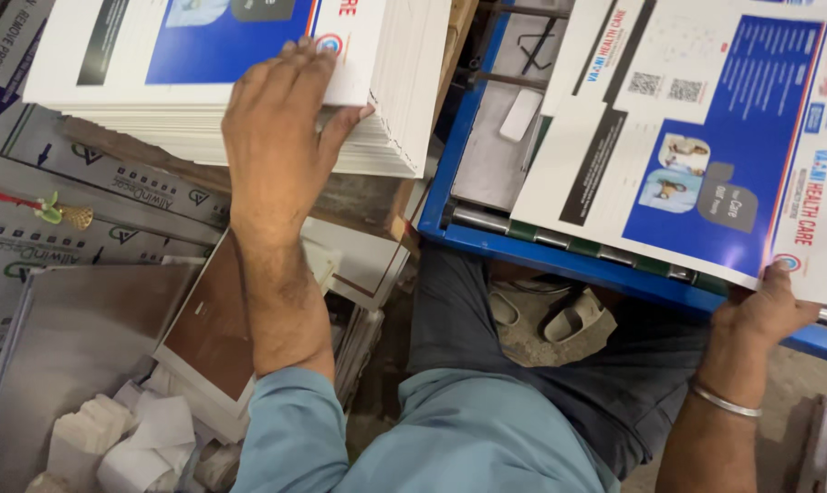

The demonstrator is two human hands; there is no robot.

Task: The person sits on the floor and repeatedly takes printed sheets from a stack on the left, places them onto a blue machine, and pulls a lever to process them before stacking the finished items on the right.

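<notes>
Left hand [277, 137] is laid flat, fingers spread, on the top sheet of a tall stack of printed sheets [204, 55] at upper left; nothing is pinched, only pressed. Right hand [765, 306] is closed on the near corner of a single printed sheet [687, 137], white with a blue panel, which lies tilted over a blue-framed machine bed [560, 260]. A steel bangle [726, 402] is seen on the right wrist. The hands are held well apart.

Step judged in hand: one sheet is being positioned on the machine while the stack is steadied. The next move seems to call for squaring the sheet to the frame, with the pinched corner kept from creasing.

Paper offcuts [130, 438] lie at lower left, sandals [560, 315] below the machine.
</notes>
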